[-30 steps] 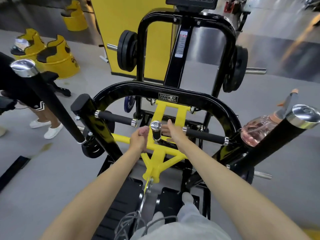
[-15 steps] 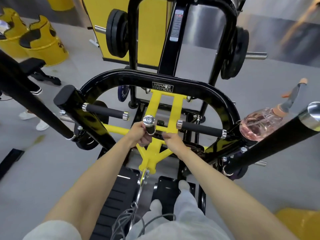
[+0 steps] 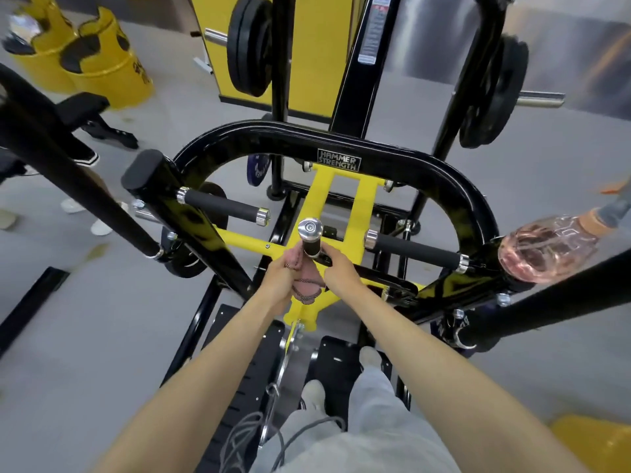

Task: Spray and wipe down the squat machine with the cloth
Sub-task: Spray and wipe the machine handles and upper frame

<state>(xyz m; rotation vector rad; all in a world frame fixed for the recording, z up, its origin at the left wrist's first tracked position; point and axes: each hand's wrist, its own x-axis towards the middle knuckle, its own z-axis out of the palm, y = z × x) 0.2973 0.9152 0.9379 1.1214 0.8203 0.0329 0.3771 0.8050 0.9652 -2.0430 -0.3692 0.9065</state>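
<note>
Nearest the camera, the person's grey trousers (image 3: 368,435) ran down to two feet on the black footplates (image 3: 338,363) of the squat machine (image 3: 409,158), with a loose grey cable (image 3: 252,435) just to the left of them. Both bare forearms stretched forward over the plates to the yellow centre frame (image 3: 355,203).

The left grip (image 3: 283,278) was clenched round a bunched pink cloth (image 3: 305,288). The cloth was pressed against the left side of the short handle (image 3: 310,233), a black stub with a chrome cap that stood up from the yellow frame. The right grip (image 3: 338,271) lay just beside it, fingers reaching the base of that handle; whether they closed round it, I cannot tell.

Beyond the hands, two black foam bars (image 3: 222,208) pointed inward from either side, under a curved black tube bearing a "HAMMER STRENGTH" plate (image 3: 339,160). The pink spray bottle (image 3: 546,250) lay tilted on the machine's right side, nozzle outward, well apart from both hands.

Farther off, black weight plates (image 3: 251,46) hung on the uprights, and yellow bins (image 3: 106,66) stood on the grey floor (image 3: 102,319) at far left.
</note>
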